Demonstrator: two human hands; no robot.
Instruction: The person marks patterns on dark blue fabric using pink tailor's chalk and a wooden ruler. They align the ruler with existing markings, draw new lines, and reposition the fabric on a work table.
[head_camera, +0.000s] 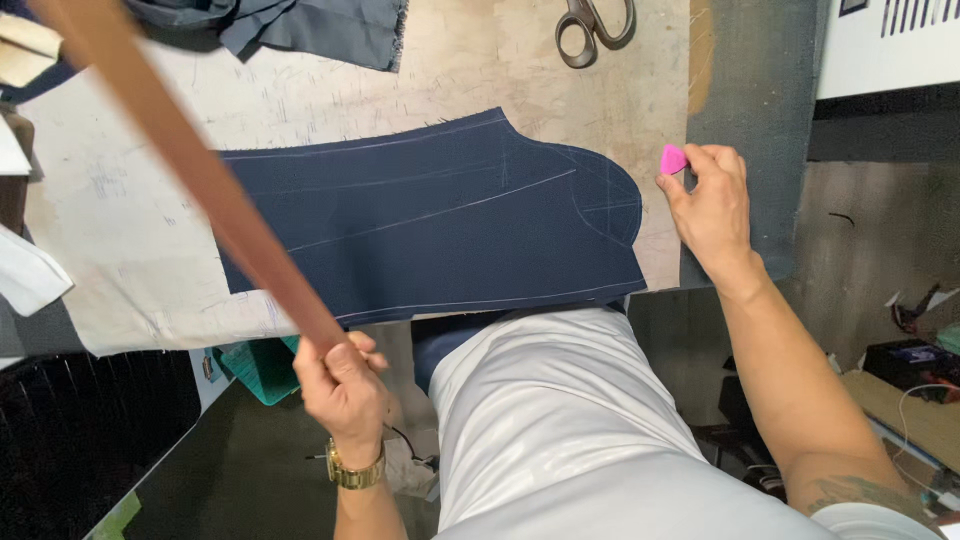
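Two grips: left hand on wooden ruler, right hand on pink chalk.

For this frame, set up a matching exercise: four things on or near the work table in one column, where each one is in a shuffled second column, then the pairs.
Things:
1. Pink triangular tailor's chalk
2. Long brown wooden ruler
3. Metal scissors
4. Navy blue fabric piece with chalk lines

Places:
A. Lying flat in the middle of the table
B. Pinched in the right hand fingers
C. At the table's far edge, untouched
D. Gripped by the left hand, slanting above the table

Pairs: 1-B, 2-D, 3-C, 4-A
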